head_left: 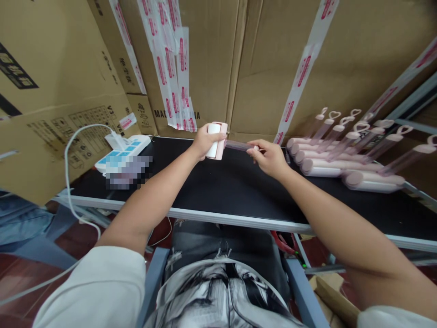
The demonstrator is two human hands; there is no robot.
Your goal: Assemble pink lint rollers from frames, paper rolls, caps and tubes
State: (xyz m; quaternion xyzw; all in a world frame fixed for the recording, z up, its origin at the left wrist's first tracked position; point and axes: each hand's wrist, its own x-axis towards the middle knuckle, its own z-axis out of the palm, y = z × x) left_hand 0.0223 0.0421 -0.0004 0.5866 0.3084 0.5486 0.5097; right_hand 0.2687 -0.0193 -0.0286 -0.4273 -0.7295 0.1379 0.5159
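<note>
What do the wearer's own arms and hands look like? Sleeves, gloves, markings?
Left hand and right hand: bare, no gloves or wristwear visible. Left sleeve: plain off-white, loose, short, ending near the elbow. Right sleeve: similar pale colour, only a small part shows at the bottom edge. No cables or printed markings visible on either sleeve.

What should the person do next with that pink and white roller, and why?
Maybe move the pink-and-white roller right, beside the similar rollers. The left grip holds it and the right grip holds its see-through handle, above the black table, where the others rest with handles slanting up.
</note>
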